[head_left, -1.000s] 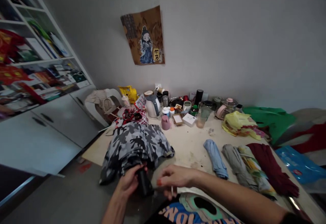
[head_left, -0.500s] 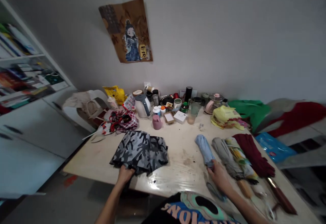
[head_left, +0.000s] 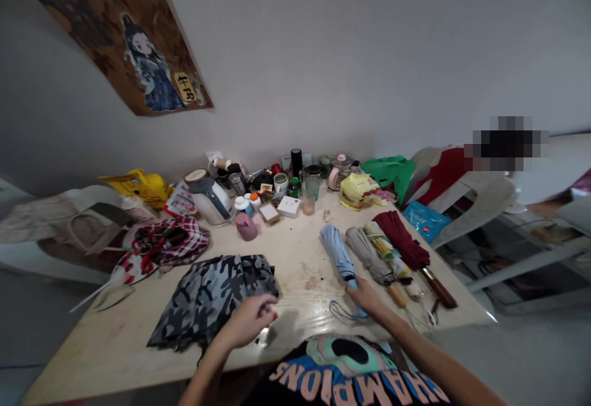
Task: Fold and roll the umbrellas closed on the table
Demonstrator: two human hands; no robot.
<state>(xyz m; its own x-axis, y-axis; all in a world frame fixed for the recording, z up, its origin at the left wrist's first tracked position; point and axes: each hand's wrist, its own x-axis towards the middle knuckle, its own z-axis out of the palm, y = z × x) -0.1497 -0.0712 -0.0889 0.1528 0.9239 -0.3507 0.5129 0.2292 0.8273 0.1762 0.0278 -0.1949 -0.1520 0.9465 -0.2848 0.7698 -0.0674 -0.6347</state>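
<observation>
One blue umbrella point(head_left: 339, 251) lay on the table point(head_left: 295, 246), its handle gripped in your right hand point(head_left: 365, 298). It looked light, with soft, slippery cloth around a stiff middle, so the handle seemed best to hold. A gray umbrella point(head_left: 368, 254) lay beside it. Your left hand point(head_left: 247, 322), loosely open and seemingly empty, was near the floppy camouflage umbrella point(head_left: 203, 298).
</observation>
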